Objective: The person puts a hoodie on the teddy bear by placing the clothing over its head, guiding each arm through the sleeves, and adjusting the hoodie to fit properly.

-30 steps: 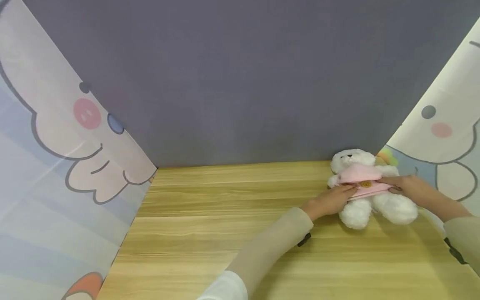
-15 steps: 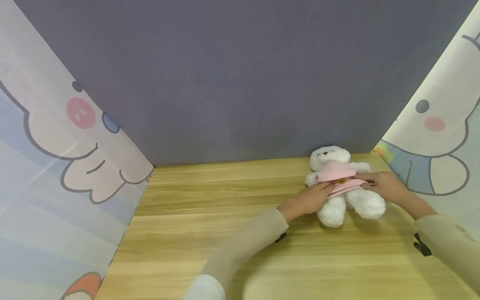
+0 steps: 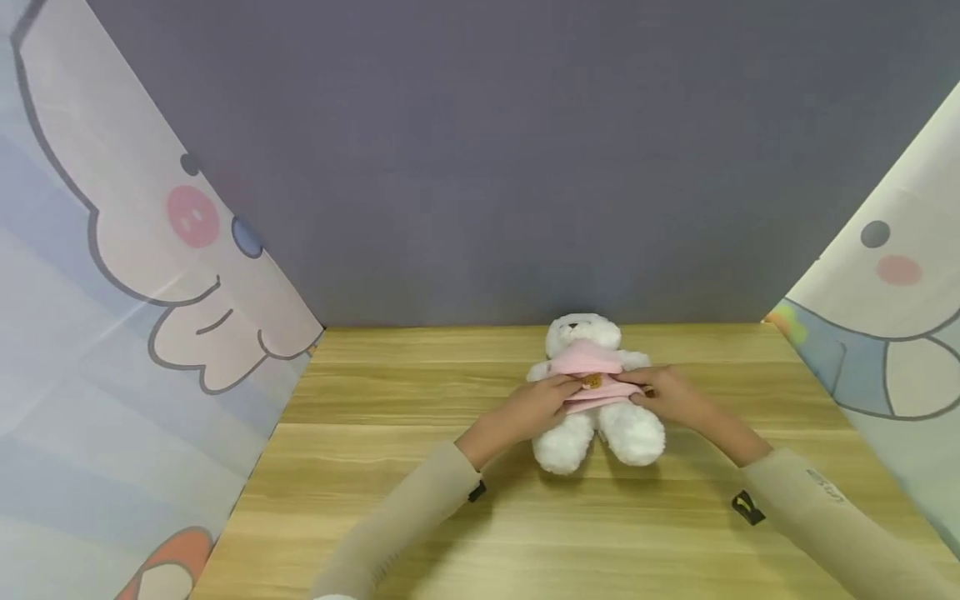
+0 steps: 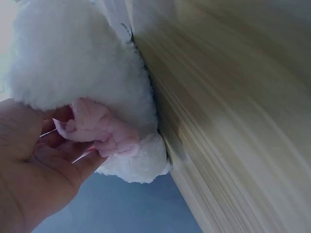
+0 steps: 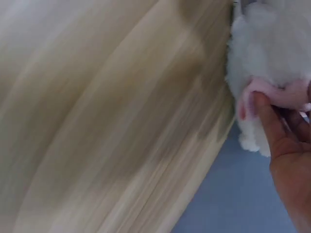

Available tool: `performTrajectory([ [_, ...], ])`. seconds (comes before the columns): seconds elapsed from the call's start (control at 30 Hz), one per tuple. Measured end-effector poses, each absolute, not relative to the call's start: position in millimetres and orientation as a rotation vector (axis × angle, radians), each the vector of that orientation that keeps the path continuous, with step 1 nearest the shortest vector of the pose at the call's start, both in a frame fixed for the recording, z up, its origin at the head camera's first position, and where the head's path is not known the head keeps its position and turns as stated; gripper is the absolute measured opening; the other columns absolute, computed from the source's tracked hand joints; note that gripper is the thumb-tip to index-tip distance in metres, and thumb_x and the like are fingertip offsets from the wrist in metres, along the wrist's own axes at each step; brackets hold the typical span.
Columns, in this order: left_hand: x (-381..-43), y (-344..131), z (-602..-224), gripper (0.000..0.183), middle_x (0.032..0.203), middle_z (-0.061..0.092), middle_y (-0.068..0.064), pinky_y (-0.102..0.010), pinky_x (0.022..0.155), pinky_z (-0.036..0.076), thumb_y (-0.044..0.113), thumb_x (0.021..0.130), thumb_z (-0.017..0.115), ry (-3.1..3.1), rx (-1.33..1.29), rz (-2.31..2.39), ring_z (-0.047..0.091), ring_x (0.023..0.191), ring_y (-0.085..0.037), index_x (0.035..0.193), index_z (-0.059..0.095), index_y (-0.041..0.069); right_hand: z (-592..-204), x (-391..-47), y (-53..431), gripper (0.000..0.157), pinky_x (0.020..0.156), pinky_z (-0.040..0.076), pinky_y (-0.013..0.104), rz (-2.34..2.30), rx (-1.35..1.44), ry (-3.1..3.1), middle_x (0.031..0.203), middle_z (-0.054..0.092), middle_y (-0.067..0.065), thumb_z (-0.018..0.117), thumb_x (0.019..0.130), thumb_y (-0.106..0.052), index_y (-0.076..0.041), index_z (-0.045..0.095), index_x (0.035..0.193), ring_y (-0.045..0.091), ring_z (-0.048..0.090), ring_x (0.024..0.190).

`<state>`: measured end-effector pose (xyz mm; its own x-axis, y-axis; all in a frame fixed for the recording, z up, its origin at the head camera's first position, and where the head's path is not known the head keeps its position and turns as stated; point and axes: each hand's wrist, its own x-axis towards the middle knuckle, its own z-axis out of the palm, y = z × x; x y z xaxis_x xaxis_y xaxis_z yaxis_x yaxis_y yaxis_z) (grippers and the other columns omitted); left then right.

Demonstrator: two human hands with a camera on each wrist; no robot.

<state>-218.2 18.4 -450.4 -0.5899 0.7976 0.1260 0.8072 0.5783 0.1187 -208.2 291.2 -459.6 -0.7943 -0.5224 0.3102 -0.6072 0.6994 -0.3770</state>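
Note:
A white plush teddy bear (image 3: 633, 435) lies on its back on the wooden table, head toward the grey back panel and legs toward me. It wears a pink shirt (image 3: 587, 357) with a small brown patch on the chest. My left hand (image 3: 542, 407) pinches the shirt at the bear's left-hand side in the head view; my right hand (image 3: 670, 395) grips the opposite side. Up close in the left wrist view, bunched pink cloth (image 4: 109, 132) sits between thumb and fingers. The right wrist view shows the thumb against the shirt hem (image 5: 291, 94), other fingers partly cut off.
Behind the wooden table (image 3: 360, 467) rises a grey panel (image 3: 480, 167). Cartoon-printed sheets stand along the left side (image 3: 127, 350) and the right side (image 3: 900, 350). A dark clip (image 3: 747, 507) hangs under the right sleeve.
The bear has moved left along the table, from near the right-hand sheet toward the middle, with both hands holding its shirt throughout. The head view has shifted slightly too.

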Motion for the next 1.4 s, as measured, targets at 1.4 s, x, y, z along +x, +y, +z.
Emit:
performTrajectory([
  [1.4, -210, -70, -420, 0.052, 0.145, 0.040, -0.009, -0.029, 0.094, 0.048, 0.003, 0.093, 0.055, -2.664, -1.392, -0.401, 0.047, 0.126, -0.023, 0.143, 0.041, 0.007, -418, -205, 213, 0.024, 0.061, 0.051, 0.028, 0.587, 1.102, -2.620, 0.093, 0.071, 0.009, 0.067, 0.079, 0.003, -0.004, 0.072, 0.101, 0.012, 0.061, 0.071],
])
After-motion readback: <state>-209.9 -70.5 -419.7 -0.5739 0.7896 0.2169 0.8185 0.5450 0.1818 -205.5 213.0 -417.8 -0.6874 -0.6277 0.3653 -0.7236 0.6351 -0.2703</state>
